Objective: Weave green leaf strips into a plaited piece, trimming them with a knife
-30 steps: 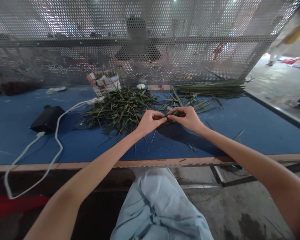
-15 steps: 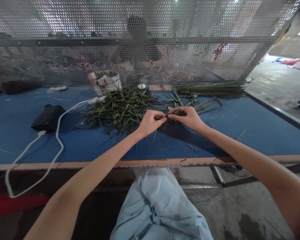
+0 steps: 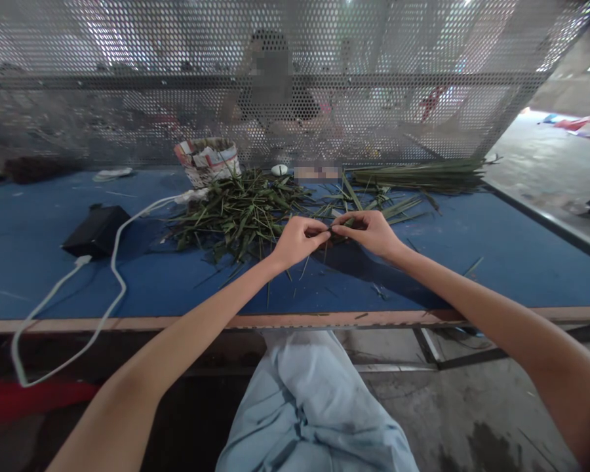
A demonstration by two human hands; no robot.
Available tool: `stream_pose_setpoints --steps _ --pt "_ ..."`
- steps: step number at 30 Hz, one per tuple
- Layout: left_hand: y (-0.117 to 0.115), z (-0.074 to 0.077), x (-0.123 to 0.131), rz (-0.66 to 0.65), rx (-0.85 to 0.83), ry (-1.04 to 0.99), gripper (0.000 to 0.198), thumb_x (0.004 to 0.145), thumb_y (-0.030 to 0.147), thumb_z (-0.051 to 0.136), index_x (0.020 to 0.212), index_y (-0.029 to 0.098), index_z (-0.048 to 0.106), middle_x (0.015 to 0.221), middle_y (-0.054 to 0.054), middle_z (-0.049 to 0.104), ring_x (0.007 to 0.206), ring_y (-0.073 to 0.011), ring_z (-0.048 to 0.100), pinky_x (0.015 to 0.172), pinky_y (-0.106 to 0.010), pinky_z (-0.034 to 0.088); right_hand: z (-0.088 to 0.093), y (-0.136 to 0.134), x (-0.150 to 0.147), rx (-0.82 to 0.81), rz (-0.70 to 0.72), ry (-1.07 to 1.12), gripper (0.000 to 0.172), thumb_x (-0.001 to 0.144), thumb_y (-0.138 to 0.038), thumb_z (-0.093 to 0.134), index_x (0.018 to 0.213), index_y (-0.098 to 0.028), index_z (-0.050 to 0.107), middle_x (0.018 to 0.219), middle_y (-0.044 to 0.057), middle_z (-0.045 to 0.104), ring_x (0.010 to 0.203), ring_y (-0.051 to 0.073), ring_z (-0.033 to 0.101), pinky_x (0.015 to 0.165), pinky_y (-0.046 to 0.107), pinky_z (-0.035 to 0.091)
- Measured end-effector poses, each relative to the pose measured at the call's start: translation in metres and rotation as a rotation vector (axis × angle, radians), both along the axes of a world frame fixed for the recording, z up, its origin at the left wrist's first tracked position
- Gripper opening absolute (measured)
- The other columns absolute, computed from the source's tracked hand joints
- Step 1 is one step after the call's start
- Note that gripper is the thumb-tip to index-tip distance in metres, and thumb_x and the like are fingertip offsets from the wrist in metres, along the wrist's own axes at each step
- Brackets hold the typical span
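Observation:
My left hand (image 3: 299, 240) and my right hand (image 3: 366, 231) meet fingertip to fingertip above the blue table. Each is closed in a pinch around a small dark piece between them, too small to name. A heap of green leaf strips (image 3: 240, 210) lies to the left, just behind my left hand. Behind my right hand are loose green strips (image 3: 406, 208), and a bundle of long leaves (image 3: 417, 176) rests at the table's back edge.
A black box (image 3: 96, 232) with a white cable (image 3: 120, 282) stands on the left. Farther back are a newspaper-covered container (image 3: 209, 164) and a white oval object (image 3: 279, 170). A perforated metal screen (image 3: 177, 111) rises behind the table, with a person beyond it.

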State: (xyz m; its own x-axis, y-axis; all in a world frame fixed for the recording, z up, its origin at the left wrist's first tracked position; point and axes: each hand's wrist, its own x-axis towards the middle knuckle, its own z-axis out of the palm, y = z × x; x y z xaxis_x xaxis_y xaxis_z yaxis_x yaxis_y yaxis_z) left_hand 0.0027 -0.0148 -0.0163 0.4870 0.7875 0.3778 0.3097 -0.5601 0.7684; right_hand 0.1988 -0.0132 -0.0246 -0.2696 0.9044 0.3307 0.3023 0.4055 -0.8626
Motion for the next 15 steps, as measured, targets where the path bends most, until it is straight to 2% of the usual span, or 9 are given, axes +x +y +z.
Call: stream_pose_setpoints --steps 6,9,12,15 --pt "-0.0027 0.0018 0.0019 0.0 0.003 -0.023 0.02 0.085 0.028 0.06 0.075 0.016 0.073 0.073 -0.006 0.073 0.066 -0.0171 0.069 0.063 -0.027 0.056 0.0002 0.0005 -0.0002 0.05 0.016 0.037 0.033 0.074 -0.044 0.072 0.086 -0.014 0.074 0.077 0.005 0.071 0.064 0.014 0.06 0.059 0.026 0.046" --pt "-0.0037 0.0006 0.0022 0.03 0.019 -0.028 0.018 0.085 0.029 0.062 0.078 0.016 0.072 0.076 -0.007 0.074 0.069 -0.018 0.07 0.065 -0.028 0.056 0.0009 0.001 -0.0002 0.057 -0.023 0.061 0.031 0.074 -0.042 0.072 0.085 -0.013 0.074 0.074 0.004 0.069 0.06 0.012 0.057 0.056 0.026 0.044" --pt "-0.0041 0.0 0.0016 0.063 0.068 0.029 0.019 0.085 0.029 0.062 0.076 0.016 0.072 0.076 -0.007 0.074 0.071 -0.019 0.07 0.068 -0.03 0.056 0.0022 0.001 -0.0002 0.05 -0.054 0.094 0.03 0.074 -0.041 0.073 0.085 -0.014 0.074 0.074 0.003 0.069 0.057 0.011 0.054 0.055 0.025 0.044" --pt "-0.0027 -0.0003 0.0005 0.041 0.078 0.065 0.023 0.087 0.029 0.058 0.073 0.016 0.071 0.075 -0.007 0.073 0.069 -0.0187 0.069 0.068 -0.03 0.055 0.0028 0.0007 -0.0004 0.03 -0.045 0.116 0.03 0.073 -0.042 0.073 0.084 -0.014 0.074 0.072 0.003 0.068 0.057 0.01 0.053 0.055 0.025 0.046"
